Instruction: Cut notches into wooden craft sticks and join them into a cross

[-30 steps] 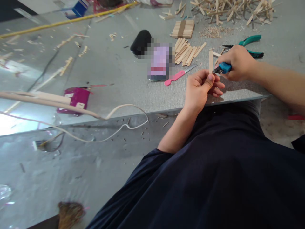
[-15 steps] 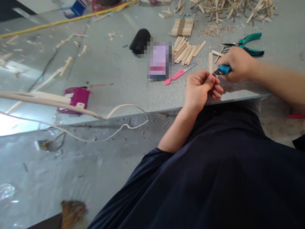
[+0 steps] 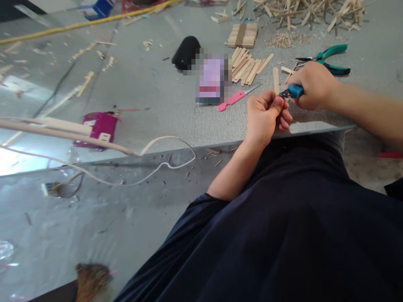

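Left hand (image 3: 262, 117) is pinching a flat wooden stick (image 3: 276, 79) by its near end, thumb against fingers; the rest is projecting out of the grip, away from the body. Right hand (image 3: 316, 86) is gripping blue-handled cutters (image 3: 295, 90), tips sitting at the stick right by the left thumb; can't tell if they're biting. Pink-handled knife (image 3: 232, 101) is lying left of the stick, loose sticks (image 3: 244, 69) just beyond, green-handled pliers (image 3: 333, 51) resting past the right hand.

The cutting tool (image 3: 294, 91) is blue-handled — the stick (image 3: 276, 79) pale tan, the pliers (image 3: 321, 56) green and black.
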`<control>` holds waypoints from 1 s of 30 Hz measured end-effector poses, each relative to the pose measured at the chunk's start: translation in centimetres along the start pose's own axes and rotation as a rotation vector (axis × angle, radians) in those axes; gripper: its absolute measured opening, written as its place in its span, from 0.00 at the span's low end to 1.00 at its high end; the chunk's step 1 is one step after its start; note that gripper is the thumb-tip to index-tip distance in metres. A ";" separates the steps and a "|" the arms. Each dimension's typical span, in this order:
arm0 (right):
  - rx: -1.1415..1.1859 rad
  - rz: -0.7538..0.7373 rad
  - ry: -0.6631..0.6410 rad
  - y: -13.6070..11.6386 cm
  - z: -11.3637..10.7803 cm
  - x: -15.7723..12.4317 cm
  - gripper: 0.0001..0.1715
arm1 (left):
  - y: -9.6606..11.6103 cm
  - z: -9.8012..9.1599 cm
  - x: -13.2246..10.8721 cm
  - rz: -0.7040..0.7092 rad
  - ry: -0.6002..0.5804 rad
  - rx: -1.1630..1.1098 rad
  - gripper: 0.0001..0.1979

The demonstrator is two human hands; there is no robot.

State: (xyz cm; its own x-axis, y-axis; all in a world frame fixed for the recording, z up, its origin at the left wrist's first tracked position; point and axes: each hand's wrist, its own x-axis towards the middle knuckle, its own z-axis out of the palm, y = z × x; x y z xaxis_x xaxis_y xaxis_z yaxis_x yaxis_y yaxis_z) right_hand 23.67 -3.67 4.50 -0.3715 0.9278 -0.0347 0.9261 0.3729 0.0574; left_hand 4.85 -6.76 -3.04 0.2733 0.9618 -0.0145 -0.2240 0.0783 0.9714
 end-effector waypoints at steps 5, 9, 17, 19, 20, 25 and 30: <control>-0.019 0.109 0.054 -0.6 -0.4 -0.7 0.21 | 0.0 -0.1 0.2 0.005 0.048 -0.015 0.20; 0.058 0.164 0.114 -0.7 -0.3 -1.2 0.26 | -0.3 -0.2 0.4 0.029 0.068 -0.036 0.20; 0.189 0.217 0.201 0.0 0.0 -1.3 0.29 | 0.0 -0.3 0.4 -0.010 0.064 -0.117 0.16; 0.206 0.235 0.255 0.5 0.0 -1.2 0.27 | 0.1 -0.3 0.4 -0.008 0.062 -0.133 0.16; 0.187 0.234 0.277 0.8 0.0 -1.1 0.26 | 0.0 -0.4 0.4 -0.005 0.058 -0.136 0.16; 0.075 0.158 0.233 1.2 0.6 -0.6 0.14 | -0.6 -0.8 0.3 0.018 0.007 -0.116 0.16; 0.175 0.111 0.154 1.0 0.8 -0.5 0.16 | -1.1 -1.2 0.4 0.064 -0.025 -0.117 0.18</control>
State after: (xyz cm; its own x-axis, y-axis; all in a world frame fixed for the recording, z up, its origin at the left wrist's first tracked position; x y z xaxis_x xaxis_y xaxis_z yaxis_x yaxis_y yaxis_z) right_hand 24.84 -3.75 3.81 -0.2600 0.9587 0.1151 0.9542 0.2734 -0.1218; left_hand 4.10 -6.10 -4.42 0.2783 0.9590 0.0540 -0.3492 0.0486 0.9358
